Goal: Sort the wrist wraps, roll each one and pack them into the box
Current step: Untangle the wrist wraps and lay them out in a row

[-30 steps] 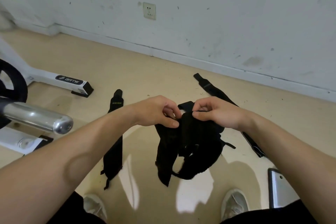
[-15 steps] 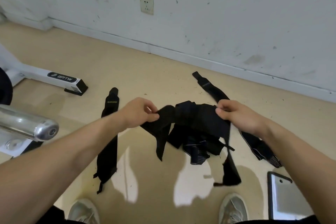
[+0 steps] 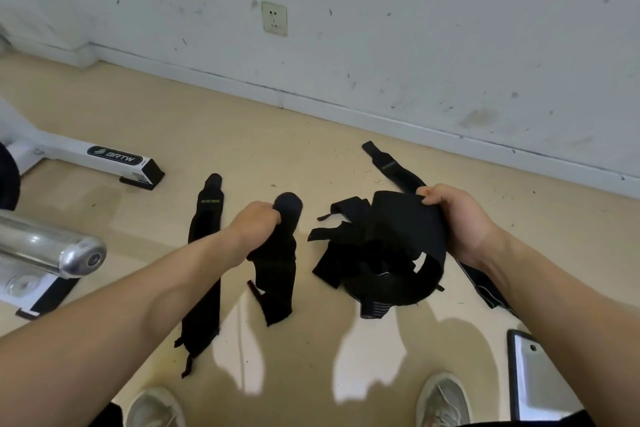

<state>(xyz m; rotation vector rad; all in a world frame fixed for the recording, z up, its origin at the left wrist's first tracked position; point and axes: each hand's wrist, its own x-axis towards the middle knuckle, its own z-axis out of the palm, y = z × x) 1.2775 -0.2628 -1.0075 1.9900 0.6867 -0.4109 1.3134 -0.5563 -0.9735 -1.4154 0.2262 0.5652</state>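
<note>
Head view, looking down at the floor [image 3: 277, 135] below a scuffed white wall [image 3: 415, 45]. My left hand [image 3: 258, 222] is clenched round the upper end of a single wrist wrap [image 3: 277, 274], black, which hangs down from the fist. My right hand [image 3: 453, 218] grasps the top edge of a tangled bundle of wraps [image 3: 381, 253], also black, held clear of the single one. A lettered wrap [image 3: 204, 253], marked XUETING, lies flat on the floor just left of my left forearm. A fourth wrap [image 3: 391, 166] lies stretched on the floor and passes behind my right hand. At left stand a white frame foot [image 3: 114, 159] marked BRTW and a chrome bar [image 3: 52, 250]. My shoes [image 3: 443, 399] show at the bottom edge, with a white, dark-rimmed panel [image 3: 533, 378] beside the right one; I cannot tell whether it is the box.
</note>
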